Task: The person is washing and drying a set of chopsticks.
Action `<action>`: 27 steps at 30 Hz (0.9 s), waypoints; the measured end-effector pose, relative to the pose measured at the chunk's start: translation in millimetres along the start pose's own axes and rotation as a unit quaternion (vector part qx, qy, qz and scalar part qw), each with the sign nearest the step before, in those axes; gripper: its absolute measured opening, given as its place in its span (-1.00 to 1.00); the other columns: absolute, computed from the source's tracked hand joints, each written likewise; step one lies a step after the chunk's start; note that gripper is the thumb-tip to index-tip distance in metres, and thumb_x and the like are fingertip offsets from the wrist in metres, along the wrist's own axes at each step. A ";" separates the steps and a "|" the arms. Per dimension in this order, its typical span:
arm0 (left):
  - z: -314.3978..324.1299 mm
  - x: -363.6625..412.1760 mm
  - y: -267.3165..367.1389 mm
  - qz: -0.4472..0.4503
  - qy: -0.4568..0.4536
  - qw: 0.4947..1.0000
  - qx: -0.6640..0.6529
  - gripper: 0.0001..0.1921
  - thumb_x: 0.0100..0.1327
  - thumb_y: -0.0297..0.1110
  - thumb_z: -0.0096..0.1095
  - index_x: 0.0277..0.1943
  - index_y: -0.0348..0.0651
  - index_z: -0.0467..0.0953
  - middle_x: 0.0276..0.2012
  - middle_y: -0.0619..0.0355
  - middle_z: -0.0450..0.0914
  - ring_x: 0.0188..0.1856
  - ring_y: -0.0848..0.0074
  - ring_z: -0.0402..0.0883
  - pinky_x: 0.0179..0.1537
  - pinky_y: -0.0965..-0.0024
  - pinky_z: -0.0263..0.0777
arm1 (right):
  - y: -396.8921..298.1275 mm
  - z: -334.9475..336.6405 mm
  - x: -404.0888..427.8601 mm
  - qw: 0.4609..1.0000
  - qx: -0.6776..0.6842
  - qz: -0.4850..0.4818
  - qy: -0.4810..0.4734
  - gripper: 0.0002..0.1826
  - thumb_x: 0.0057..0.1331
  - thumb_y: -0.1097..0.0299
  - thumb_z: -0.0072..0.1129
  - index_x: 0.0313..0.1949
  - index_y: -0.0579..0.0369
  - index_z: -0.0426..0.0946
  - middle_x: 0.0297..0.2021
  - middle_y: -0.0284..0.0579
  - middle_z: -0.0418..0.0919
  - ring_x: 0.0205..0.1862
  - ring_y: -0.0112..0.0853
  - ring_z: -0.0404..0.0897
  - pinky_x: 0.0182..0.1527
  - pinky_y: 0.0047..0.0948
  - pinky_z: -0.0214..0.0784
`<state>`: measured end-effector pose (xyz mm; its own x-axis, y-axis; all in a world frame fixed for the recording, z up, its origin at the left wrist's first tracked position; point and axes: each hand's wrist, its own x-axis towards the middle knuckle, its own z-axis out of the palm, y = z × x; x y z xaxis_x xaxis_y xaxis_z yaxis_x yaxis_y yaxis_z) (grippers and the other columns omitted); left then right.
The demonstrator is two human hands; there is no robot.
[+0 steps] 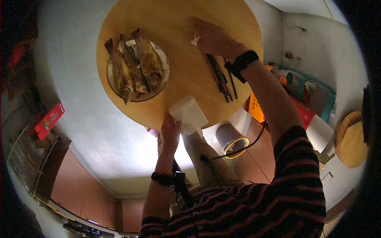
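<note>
My left hand [171,128] is at the near edge of a round wooden table [184,68]. It grips a whitish, partly see-through packet or folded sheet [190,111], with a loose flap hanging below the edge. Farther out over the tabletop, my right hand [211,38] is blurred and curled downward, with a small crumpled white tissue [195,40] showing at its fingers. Several dark patterned chopsticks [218,77] lie just below that hand. To the left, a round plate [165,56] bears three whole browned fish [135,68], tails and heads overhanging its rim.
Below the table's edge, a grey waste bin [229,134] with a yellow rim stands by my legs. A dark cable [256,141] crosses in front of it. An orange box [256,108] and a green rack [329,101] are at the right, near a round woven tray [342,131].
</note>
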<state>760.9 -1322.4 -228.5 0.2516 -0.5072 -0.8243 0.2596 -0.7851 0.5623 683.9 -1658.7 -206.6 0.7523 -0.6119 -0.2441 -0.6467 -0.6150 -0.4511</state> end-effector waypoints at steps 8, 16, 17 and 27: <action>-1.7 -1.4 22.2 0.013 -0.019 0.993 0.118 -0.46 0.07 -0.34 0.12 0.12 -0.24 0.16 -0.16 -0.01 0.45 -0.21 0.31 0.48 -0.21 0.31 0.38 | -22.8 4.1 -42.9 0.989 -0.056 -0.117 0.073 -0.73 0.01 0.52 -0.01 -0.23 0.17 0.41 -0.18 0.03 0.44 -0.17 -0.06 0.46 -0.18 -0.23 0.36; -0.5 10.2 -20.4 0.068 0.036 0.997 -0.029 -0.81 0.00 -0.41 0.11 -0.31 -0.29 0.37 -0.53 0.12 0.46 -0.45 0.49 0.43 -0.40 0.44 0.31 | -56.7 25.1 -115.4 0.994 0.103 0.027 0.020 -0.87 0.07 0.49 0.01 -0.34 0.16 0.41 -0.35 -0.03 0.44 -0.29 -0.10 0.44 -0.29 -0.27 0.32; -3.1 10.4 -17.6 0.043 -0.009 0.999 0.004 -0.65 0.06 -0.36 0.09 -0.09 -0.28 0.27 -0.29 0.05 0.44 -0.25 0.39 0.42 -0.22 0.38 0.30 | -47.2 34.8 -128.5 0.990 0.134 0.037 -0.009 -0.87 0.07 0.48 0.02 -0.34 0.16 0.41 -0.36 -0.04 0.44 -0.29 -0.11 0.44 -0.28 -0.29 0.32; -6.5 5.5 4.7 -0.010 -0.067 0.998 0.013 -0.48 0.06 -0.37 0.07 0.13 -0.22 0.21 -0.02 0.01 0.41 -0.03 0.35 0.40 -0.01 0.36 0.27 | -35.3 86.0 -217.0 0.994 -0.037 0.096 -0.026 -0.80 0.19 0.37 -0.08 -0.18 0.07 0.39 -0.22 0.01 0.44 -0.19 -0.06 0.43 -0.18 -0.15 0.32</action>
<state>769.6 -1326.6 -230.0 0.1186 -0.5339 -0.8372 0.2388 -0.8030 0.5460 554.4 -1461.4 -211.5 0.6181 -0.6960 -0.3654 -0.7852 -0.5248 -0.3287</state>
